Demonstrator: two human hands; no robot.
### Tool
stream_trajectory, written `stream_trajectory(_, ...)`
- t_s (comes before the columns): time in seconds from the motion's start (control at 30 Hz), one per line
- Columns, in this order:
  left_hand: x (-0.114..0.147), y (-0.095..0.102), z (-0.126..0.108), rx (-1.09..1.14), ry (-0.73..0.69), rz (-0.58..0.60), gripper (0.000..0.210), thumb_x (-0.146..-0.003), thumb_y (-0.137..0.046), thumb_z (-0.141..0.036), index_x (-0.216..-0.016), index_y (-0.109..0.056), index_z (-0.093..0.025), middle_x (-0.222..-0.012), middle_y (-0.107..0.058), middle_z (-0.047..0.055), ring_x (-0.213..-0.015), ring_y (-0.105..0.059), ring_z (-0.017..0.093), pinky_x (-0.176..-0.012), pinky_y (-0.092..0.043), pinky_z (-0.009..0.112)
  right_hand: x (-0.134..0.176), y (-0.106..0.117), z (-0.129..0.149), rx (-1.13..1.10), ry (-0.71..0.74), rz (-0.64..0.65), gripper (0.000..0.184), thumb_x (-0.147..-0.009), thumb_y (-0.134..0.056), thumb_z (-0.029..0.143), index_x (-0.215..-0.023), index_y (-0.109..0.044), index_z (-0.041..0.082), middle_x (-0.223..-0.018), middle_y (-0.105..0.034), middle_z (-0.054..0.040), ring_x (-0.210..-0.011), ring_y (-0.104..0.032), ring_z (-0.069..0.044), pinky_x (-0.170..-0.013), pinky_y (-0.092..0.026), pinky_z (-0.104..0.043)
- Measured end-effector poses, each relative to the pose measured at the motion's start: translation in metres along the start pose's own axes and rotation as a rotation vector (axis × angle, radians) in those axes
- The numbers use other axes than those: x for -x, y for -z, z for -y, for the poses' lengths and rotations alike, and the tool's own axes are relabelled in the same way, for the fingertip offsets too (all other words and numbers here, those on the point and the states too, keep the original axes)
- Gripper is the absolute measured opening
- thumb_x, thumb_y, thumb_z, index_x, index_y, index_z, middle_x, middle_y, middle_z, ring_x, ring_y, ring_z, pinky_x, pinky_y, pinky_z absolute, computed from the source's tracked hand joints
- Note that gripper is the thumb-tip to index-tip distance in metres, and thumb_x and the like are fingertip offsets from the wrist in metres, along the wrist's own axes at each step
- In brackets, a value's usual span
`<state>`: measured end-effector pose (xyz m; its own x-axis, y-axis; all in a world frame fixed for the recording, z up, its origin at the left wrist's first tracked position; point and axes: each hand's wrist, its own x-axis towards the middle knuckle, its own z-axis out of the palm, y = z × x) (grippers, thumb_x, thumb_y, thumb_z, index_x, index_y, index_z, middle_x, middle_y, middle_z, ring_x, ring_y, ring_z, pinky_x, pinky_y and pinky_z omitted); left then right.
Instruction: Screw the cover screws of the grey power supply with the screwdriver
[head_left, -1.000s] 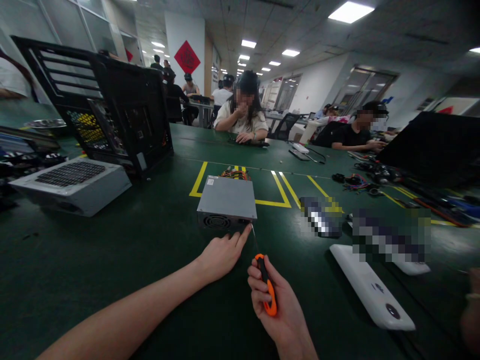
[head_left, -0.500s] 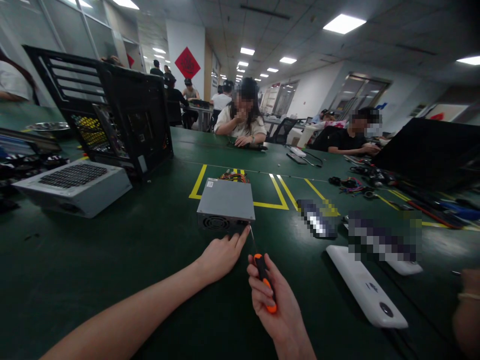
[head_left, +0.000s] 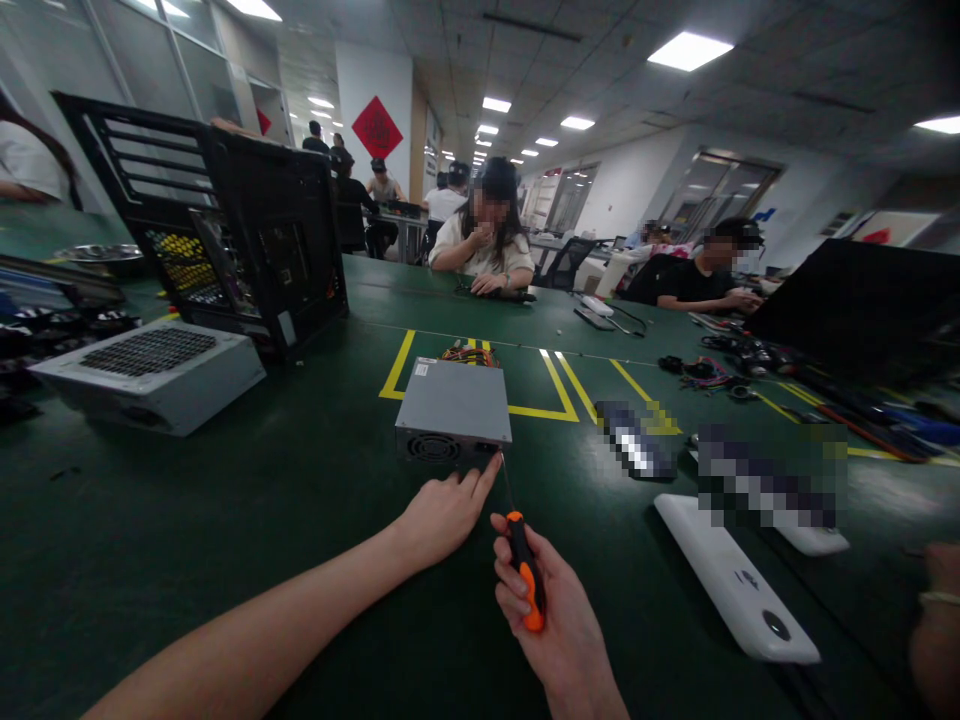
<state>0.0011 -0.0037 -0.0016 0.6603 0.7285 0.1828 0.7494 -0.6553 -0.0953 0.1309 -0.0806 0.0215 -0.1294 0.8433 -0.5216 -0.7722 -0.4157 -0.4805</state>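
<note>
A grey computer power supply (head_left: 453, 400) lies on the green table in front of me, its fan grille facing me and coloured cables behind it. My right hand (head_left: 551, 600) is closed around the black and orange handle of a screwdriver (head_left: 528, 570). The thin shaft points away from me, its tip at the lower right corner of the power supply's near face. Beside that tip is my left hand (head_left: 446, 512), its index finger stretched out to the same corner. Its thumb is hidden, and any screw there is too small to make out.
On the left stand an open black computer case (head_left: 262, 240) and another power supply (head_left: 150, 380). To the right lie a white elongated device (head_left: 735, 575), blurred phone-like items and cables (head_left: 705, 370). A person (head_left: 484, 245) sits across the table; another person's arm shows at the right edge.
My right hand has turned slightly, and the screwdriver handle stands a little more upright, its end shifted left. My left hand and the power supply stay nearly in place.
</note>
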Motion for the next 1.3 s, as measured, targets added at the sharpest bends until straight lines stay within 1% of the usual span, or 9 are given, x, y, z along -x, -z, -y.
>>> stream_trajectory(0.13, -0.001, -0.002, 0.000, 0.019, 0.007, 0.008, 0.063, -0.085, -0.032, -0.013, -0.140, -0.001, -0.009, -0.103, -0.055, 0.012, -0.079, -0.059, 0.018, -0.057, -0.049, 0.027, 0.005, 0.004, 0.001, 0.270, 0.181, -0.069, 0.036, -0.074, -0.061, 0.029, -0.107, -0.056, 0.015, -0.070, -0.057, 0.0001, -0.050, -0.051, -0.006, -0.038, -0.036, -0.014)
stream_trajectory(0.27, -0.002, -0.002, 0.001, 0.014, 0.004, 0.006, 0.063, -0.085, -0.032, -0.013, -0.140, -0.001, -0.009, -0.105, -0.055, 0.013, -0.080, -0.058, 0.018, -0.058, -0.049, 0.028, 0.006, 0.008, 0.003, 0.717, 0.504, -0.159, 0.058, -0.068, -0.068, 0.036, -0.119, -0.044, 0.024, -0.073, -0.056, 0.0038, -0.048, -0.051, -0.009, -0.035, -0.035, -0.018)
stream_trajectory(0.47, -0.001, -0.001, 0.003, 0.022, -0.002, 0.007, 0.063, -0.086, -0.034, -0.015, -0.140, -0.002, -0.010, -0.108, -0.054, 0.014, -0.083, -0.059, 0.018, -0.060, -0.049, 0.025, 0.009, 0.010, -0.001, 1.307, 0.921, -0.392, 0.020, -0.081, -0.052, 0.034, -0.095, -0.058, 0.020, -0.089, -0.058, -0.0051, -0.077, -0.058, -0.017, -0.065, -0.048, -0.031)
stream_trajectory(0.6, 0.000, 0.000, 0.004, 0.040, 0.004, 0.001, 0.063, -0.086, -0.033, -0.016, -0.140, -0.001, -0.011, -0.109, -0.054, 0.014, -0.081, -0.059, 0.017, -0.059, -0.049, 0.025, 0.009, 0.012, -0.006, 1.603, 1.328, -0.403, 0.023, -0.083, -0.049, 0.023, -0.103, -0.059, 0.022, -0.099, -0.058, -0.0077, -0.089, -0.056, -0.019, -0.077, -0.046, -0.034)
stream_trajectory(0.77, 0.000, 0.000, 0.004, 0.059, -0.004, 0.004, 0.061, -0.086, -0.032, -0.015, -0.140, -0.003, -0.010, -0.108, -0.054, 0.014, -0.080, -0.059, 0.017, -0.058, -0.049, 0.025, 0.003, 0.010, -0.012, 1.707, 1.614, -0.373, 0.030, -0.081, -0.053, 0.013, -0.109, -0.056, 0.022, -0.097, -0.062, -0.0059, -0.091, -0.056, -0.016, -0.083, -0.045, -0.031)
stream_trajectory(0.87, 0.000, -0.001, 0.004, 0.059, -0.011, -0.011, 0.061, -0.086, -0.031, -0.015, -0.140, -0.003, -0.009, -0.109, -0.054, 0.015, -0.080, -0.059, 0.017, -0.056, -0.049, 0.026, 0.003, 0.007, -0.008, 1.667, 1.615, -0.463, 0.026, -0.081, -0.055, 0.020, -0.107, -0.055, 0.021, -0.100, -0.060, -0.0080, -0.092, -0.057, -0.018, -0.079, -0.046, -0.032)
stream_trajectory(1.07, -0.001, -0.001, 0.003, 0.051, 0.010, 0.023, 0.062, -0.086, -0.031, -0.014, -0.140, -0.001, -0.010, -0.110, -0.053, 0.016, -0.082, -0.060, 0.019, -0.059, -0.050, 0.029, 0.010, 0.005, -0.002, 1.656, 1.211, -0.589, 0.024, -0.088, -0.037, 0.035, -0.098, -0.050, 0.017, -0.081, -0.062, -0.0067, -0.063, -0.061, -0.018, -0.052, -0.045, -0.028)
stream_trajectory(1.17, -0.001, -0.002, 0.003, 0.050, 0.009, 0.019, 0.063, -0.087, -0.032, -0.015, -0.140, 0.000, -0.010, -0.110, -0.053, 0.017, -0.083, -0.060, 0.019, -0.059, -0.051, 0.029, 0.012, 0.005, -0.007, 1.663, 1.304, -0.556, 0.015, -0.085, -0.043, 0.031, -0.090, -0.050, 0.018, -0.078, -0.060, -0.0058, -0.066, -0.061, -0.018, -0.054, -0.046, -0.028)
stream_trajectory(1.3, 0.000, -0.004, 0.003, 0.043, 0.002, -0.016, 0.062, -0.088, -0.032, -0.018, -0.140, 0.000, -0.010, -0.109, -0.054, 0.016, -0.081, -0.060, 0.019, -0.057, -0.050, 0.028, 0.012, 0.005, -0.013, 1.694, 1.558, -0.438, 0.014, -0.081, -0.052, 0.022, -0.094, -0.055, 0.019, -0.091, -0.063, -0.0080, -0.084, -0.060, -0.019, -0.073, -0.047, -0.032)
